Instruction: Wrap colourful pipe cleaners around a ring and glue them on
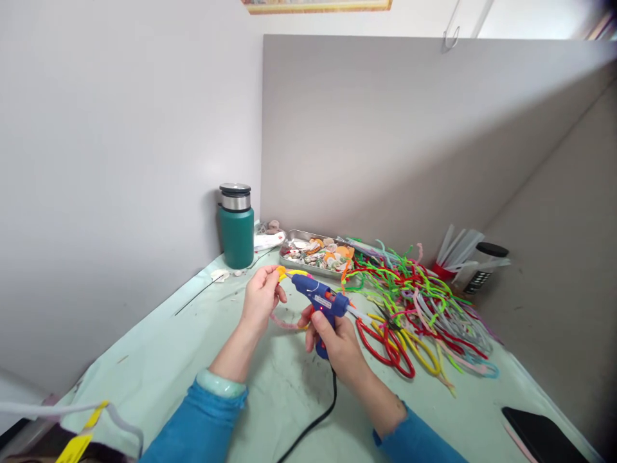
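Nearest my view are two blue sleeves (193, 421), reaching in from the bottom edge over a table (168, 366) with a pale green cover. Out of one comes the left hand (263, 292), thumb and fingers pinching the yellow-orange end of a fuzzy strip (295, 272). That strip is held up off the table at mid-view, and a pink length (284, 323) shows lower down between the hands; I can't tell whether it is the same piece.

The right hand (337, 341) is wrapped around the grip of a blue glue gun (313, 290), whose nozzle points at the left fingertips. It sits right by the strip, though I can't make out contact. A translucent glue stick (357, 313) pokes from the back, and a black cord (324, 417) runs down toward me.

Just right of that hand I have red-handled scissors (411, 372) and a yellow handle (436, 368), beside a tangled heap of fuzzy stems (434, 302) in many colours. Beyond the hands stands a metal tray (308, 268) of small mixed pieces, with a green bottle (237, 235) to its left. A black, flat object (542, 434) lies at the near right.
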